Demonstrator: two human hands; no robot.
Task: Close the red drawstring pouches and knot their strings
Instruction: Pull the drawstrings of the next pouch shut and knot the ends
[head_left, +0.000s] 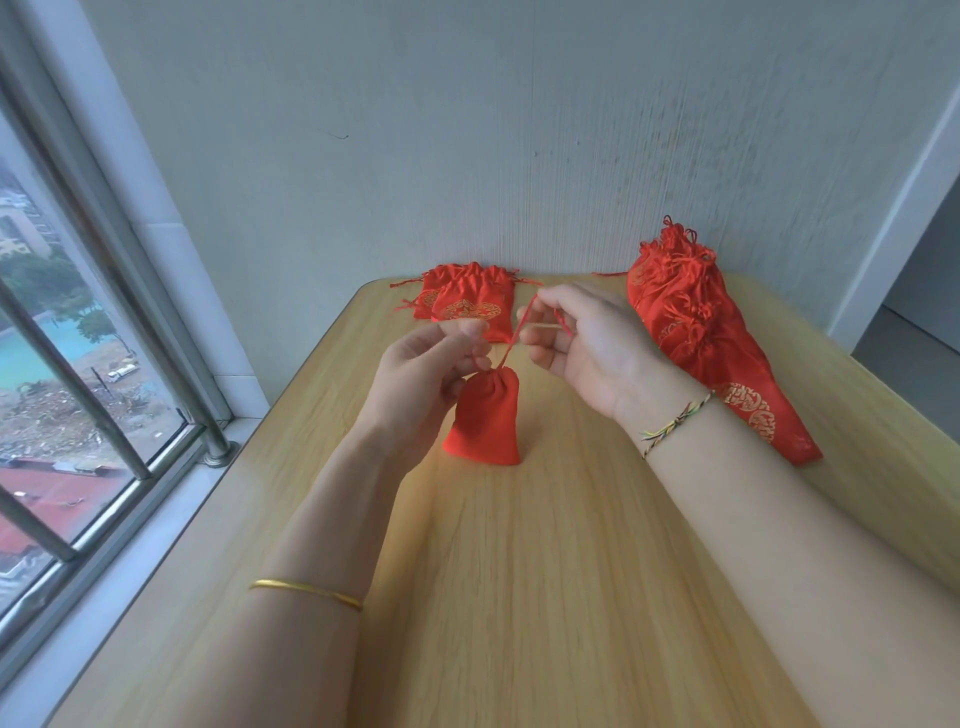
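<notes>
A plain red drawstring pouch (485, 418) hangs just above the wooden table (545, 571), its mouth gathered shut at the top. My left hand (423, 371) pinches the string beside the pouch's neck. My right hand (576, 338) holds the red strings (511, 340) that run up from the neck and loop round its fingers. A small heap of red pouches with gold print (470, 306) lies at the table's far edge. A long row of overlapping red pouches (696, 332) lies on the right, its strings bunched at the far end.
A window with metal bars (78, 374) and a white sill (171, 519) runs along the table's left side. A pale wall (519, 156) stands right behind the table. The table's right edge drops off near a doorway (919, 291).
</notes>
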